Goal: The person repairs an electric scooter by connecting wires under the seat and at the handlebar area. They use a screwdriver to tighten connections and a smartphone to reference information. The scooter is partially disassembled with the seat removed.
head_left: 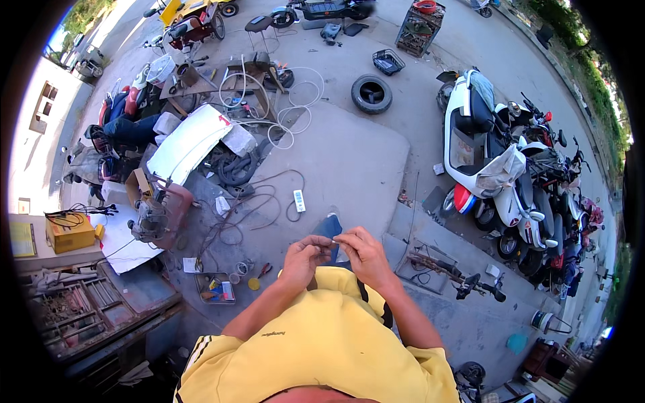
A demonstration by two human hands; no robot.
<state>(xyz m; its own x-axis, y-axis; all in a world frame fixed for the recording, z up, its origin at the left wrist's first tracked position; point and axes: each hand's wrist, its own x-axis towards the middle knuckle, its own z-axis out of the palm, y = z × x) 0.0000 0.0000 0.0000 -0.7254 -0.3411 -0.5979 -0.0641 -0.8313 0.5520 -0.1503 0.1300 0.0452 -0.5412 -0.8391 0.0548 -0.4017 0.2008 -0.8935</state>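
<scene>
- Because your fingertips cover most of it, the small slim piece in work is too hidden to identify; it lies nearer to you than the power strip and to its right, raised over the ground.
- Right hand, one: thumb and forefinger pinched on your small piece, nearer to you than the power strip and to its right.
- Left hand, one: fingers curled, tips close beside the piece, on your side of the power strip; whether these also grip it, you cannot tell.
- Power strip, one: pale with blue, flat on the ground in front of you.
- Dark cords, several: looped loosely, mostly left of the power strip.
- Clear hose, one: coiled beyond the power strip.
- White panel, one: curved, beyond the power strip and to its left.
- Tyre, one: black, lying on its side, beyond the power strip and to its right.
- Basket, one: black, past the tyre as seen from the power strip.
- White scooter, one: parked well right of the power strip, other two-wheelers close beside it.
- Tray, one: holding small coloured items, nearer to you than the power strip and to its left.
</scene>
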